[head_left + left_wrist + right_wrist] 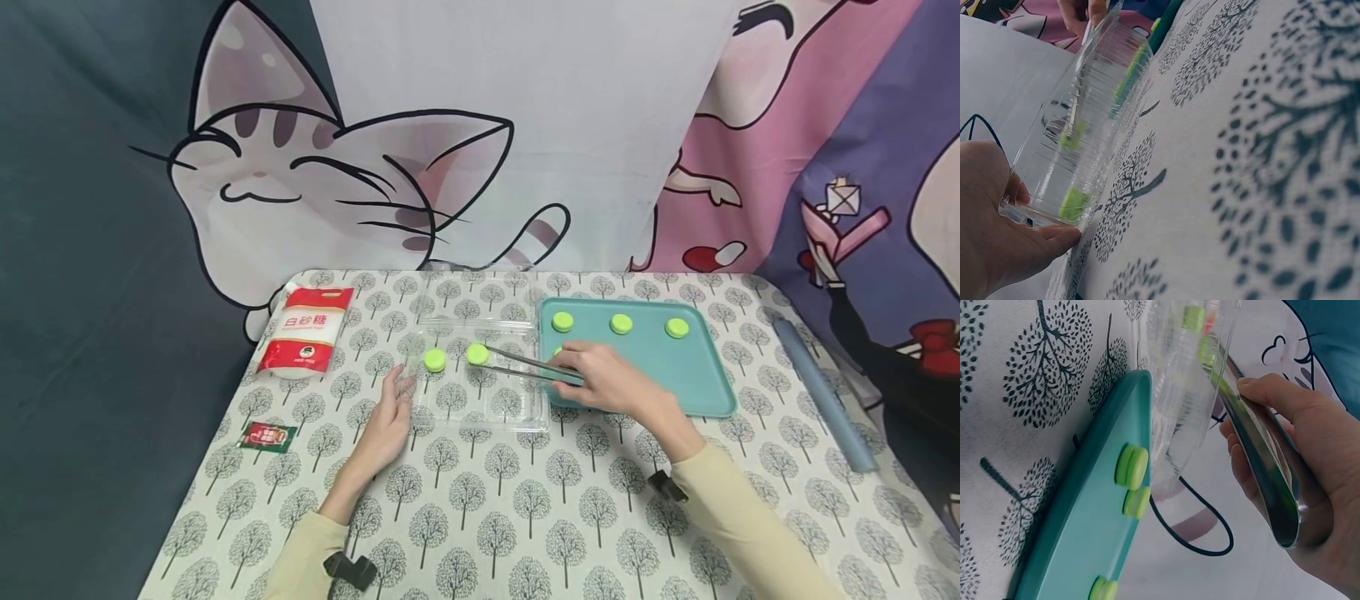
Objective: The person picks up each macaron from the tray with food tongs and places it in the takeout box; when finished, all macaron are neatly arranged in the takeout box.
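Observation:
My right hand [600, 379] grips metal tongs [1266, 465], which reach left over a clear plastic box [450, 417]. Their tips stand on either side of a bright green macaron [477, 354] inside it. A second macaron [434, 360] sits to its left in the box. At the box's left end, my left hand [390, 417] holds the wall, its thumb [1054, 240] stretched low near the table. On the teal tray [660, 387] three macarons line the back, among them one [620, 323] in the middle; another is partly hidden by my right hand.
Behind the box its clear lid [480, 296] stands folded back. To the left lie a red and white sugar bag [306, 329] and a small red-green packet [267, 437]. A blue-grey rolled strip [825, 396] lies along the table's right side. A printed curtain [600, 125] hangs behind.

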`<state>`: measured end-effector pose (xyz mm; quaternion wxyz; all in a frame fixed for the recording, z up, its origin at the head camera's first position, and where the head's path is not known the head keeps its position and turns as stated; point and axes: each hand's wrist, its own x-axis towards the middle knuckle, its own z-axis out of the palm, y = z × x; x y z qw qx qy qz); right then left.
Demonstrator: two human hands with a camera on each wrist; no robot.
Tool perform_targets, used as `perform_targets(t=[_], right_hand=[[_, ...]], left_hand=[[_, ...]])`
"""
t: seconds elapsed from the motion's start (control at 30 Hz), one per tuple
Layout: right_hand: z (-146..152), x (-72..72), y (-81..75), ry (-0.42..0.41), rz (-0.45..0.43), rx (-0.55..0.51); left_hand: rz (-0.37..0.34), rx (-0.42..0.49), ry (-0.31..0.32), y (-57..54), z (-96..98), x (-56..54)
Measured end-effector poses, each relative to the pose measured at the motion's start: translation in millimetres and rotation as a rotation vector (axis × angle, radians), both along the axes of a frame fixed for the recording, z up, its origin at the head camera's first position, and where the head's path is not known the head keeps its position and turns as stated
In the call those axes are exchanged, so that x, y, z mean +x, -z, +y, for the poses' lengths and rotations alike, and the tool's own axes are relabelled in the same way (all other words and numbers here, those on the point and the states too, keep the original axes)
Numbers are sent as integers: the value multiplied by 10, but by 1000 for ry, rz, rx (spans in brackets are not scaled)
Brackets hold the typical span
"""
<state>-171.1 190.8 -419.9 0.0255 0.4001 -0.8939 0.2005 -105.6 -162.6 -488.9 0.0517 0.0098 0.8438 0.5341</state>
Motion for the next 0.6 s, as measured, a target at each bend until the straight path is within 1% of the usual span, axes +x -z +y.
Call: perform_targets(t=[0.23, 0.5, 0.6], right_hand=[[-118, -37, -30, 6, -55, 47], [-223, -73, -104, 5, -65, 120], [-243, -68, -126, 24, -79, 142]], left_hand=[[-4, -2, -2, 3, -9, 4], [5, 3, -1, 8, -1, -5], [7, 1, 2, 7, -1, -7]])
